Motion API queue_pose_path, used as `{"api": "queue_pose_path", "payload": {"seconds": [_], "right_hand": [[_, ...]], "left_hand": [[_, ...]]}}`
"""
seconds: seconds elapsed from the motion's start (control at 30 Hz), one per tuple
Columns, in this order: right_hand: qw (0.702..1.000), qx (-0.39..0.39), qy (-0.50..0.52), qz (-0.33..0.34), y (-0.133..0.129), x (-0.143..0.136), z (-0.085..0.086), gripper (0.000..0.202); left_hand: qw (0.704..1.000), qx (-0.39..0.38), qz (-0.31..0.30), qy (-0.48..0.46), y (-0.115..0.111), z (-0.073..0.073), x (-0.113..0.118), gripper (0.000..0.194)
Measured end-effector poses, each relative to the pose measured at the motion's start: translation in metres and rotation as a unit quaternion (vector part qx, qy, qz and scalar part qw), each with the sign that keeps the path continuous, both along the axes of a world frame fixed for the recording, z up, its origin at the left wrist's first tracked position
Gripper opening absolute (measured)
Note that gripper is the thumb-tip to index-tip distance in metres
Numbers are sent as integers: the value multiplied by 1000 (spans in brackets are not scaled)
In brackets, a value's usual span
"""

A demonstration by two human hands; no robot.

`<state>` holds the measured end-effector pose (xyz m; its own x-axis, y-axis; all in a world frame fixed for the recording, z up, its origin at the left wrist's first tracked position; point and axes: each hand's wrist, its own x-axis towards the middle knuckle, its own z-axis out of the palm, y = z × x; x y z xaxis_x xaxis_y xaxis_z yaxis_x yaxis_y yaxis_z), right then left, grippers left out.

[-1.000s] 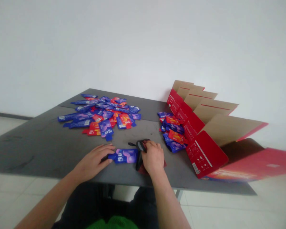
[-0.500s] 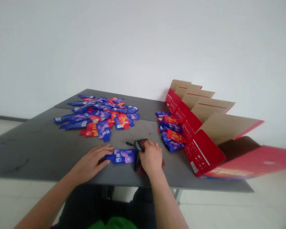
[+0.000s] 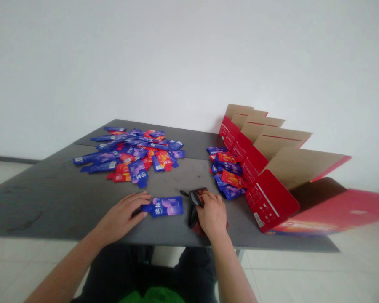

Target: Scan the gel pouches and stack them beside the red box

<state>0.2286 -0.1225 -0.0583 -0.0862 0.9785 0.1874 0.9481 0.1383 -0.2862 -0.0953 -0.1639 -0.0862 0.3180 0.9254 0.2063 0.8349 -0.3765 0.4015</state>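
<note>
In the head view, my left hand (image 3: 124, 215) rests on the grey table with thumb and fingers closing on the narrow end of a blue pouch (image 3: 167, 206). The pouch lies flat, its purple picture and white characters facing up. My right hand (image 3: 212, 212) is wrapped over a black hand-held tool (image 3: 194, 202) with a rounded end and a small dark tab sticking out to the left. Its exact kind I cannot make out. Some reddish-brown surface shows under that hand. A gap of bare table separates the tool from the pouch.
A large pile of blue and red pouches (image 3: 135, 149) spreads over the table's left rear. A smaller pouch pile (image 3: 229, 172) lies against a row of open red cartons (image 3: 268, 202) on the right. The table's front edge (image 3: 113, 243) runs just before me.
My right hand and the black tool have moved right, off the pouch's end, uncovering it. My left hand stays at the narrow end.
</note>
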Motion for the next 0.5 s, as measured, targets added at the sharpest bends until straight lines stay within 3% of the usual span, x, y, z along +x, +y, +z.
{"api": "queue_pose_path", "payload": {"seconds": [0.3, 0.4, 0.5], "right_hand": [[999, 19, 28, -9, -14, -2, -4, 28], [999, 13, 34, -5, -12, 0, -3, 28], [999, 17, 44, -5, -12, 0, -3, 27]], "left_hand": [[1000, -11, 11, 7, 1, 1, 0, 37], [998, -55, -16, 13, 6, 13, -8, 39], [987, -137, -74, 43, 15, 36, -21, 42]]}}
